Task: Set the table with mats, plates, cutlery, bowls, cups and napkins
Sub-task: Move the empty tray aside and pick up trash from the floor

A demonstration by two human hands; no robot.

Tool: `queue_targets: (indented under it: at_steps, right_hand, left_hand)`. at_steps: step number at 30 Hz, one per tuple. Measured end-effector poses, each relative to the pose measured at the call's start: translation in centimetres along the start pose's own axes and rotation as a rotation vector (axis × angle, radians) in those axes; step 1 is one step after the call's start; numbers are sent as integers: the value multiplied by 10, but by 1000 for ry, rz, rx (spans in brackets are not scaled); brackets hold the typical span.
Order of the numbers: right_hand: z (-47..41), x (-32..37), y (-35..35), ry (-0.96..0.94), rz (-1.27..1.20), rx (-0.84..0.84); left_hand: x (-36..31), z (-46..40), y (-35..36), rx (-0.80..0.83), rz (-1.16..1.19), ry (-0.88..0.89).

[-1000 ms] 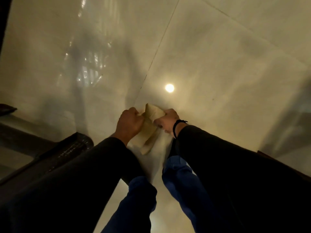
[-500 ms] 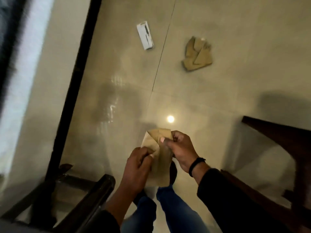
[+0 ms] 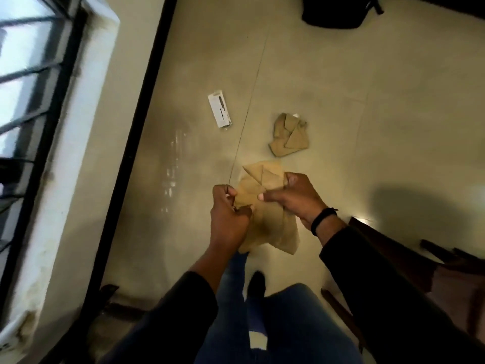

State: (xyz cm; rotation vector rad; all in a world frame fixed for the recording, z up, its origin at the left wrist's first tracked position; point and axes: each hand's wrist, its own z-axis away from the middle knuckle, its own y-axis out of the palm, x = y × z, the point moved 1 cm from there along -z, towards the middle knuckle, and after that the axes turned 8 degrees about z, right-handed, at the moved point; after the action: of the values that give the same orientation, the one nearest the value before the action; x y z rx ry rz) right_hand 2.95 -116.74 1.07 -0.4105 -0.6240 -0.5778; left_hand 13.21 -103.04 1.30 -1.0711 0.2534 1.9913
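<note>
Napkin (image 3: pixel 265 203) hangs between my hands: left hand (image 3: pixel 228 211) and right hand (image 3: pixel 294 197) fingers pinching its edges; I'd crease each fold firmly, corners aligned.

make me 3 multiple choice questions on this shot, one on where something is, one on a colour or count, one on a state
1. Where does the white packet lie?
A. on the floor, left of the folded napkin pile
B. on a chair
C. in the right hand

2. What colour is the held napkin?
A. blue
B. tan
C. white

3. What is the state of the held napkin?
A. lying flat on the floor
B. gripped by both hands, partly folded
C. hanging from the left hand alone

Answers:
1 A: the packet rests on the tiles, apart from the pile on its right.
2 B: the cloth is tan, like the pile.
3 B: fingers of each hand curl on it, and triangular folds show at its top.
</note>
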Motion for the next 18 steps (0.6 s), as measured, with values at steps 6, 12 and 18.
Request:
queue_targets:
  at_steps: [6,12,18]
  right_hand:
    - [-68,11,-52,126,-200,-40]
    - [-166,4,-110,290,-278,-115]
    - [-316,-32,-142,342,-174,-152]
  left_hand:
    - [-47,-85,39,135,-108,-57]
    - [-58,-192,85,129,-181,-145]
    - [-1,-361,118,41,-338,-245]
